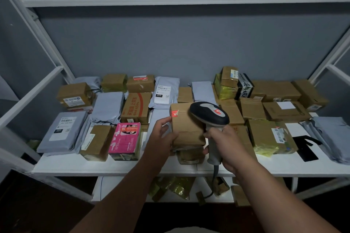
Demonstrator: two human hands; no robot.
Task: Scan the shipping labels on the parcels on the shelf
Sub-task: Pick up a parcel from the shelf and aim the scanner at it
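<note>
A brown cardboard parcel (186,126) with a red sticker at its top left corner is tipped up at the front middle of the white shelf (79,165). My left hand (162,136) grips its left side. My right hand (225,147) holds a grey and black barcode scanner (209,114) by the handle, its head right over the parcel's upper right edge. The scanner's cable hangs down below the shelf. No shipping label shows on the parcel's visible face.
Many brown boxes and grey mailer bags cover the shelf, among them a pink box (126,141) on the left and a yellow-taped box (270,139) on the right. A black object (305,146) lies at the right. More parcels sit on the lower shelf (178,187).
</note>
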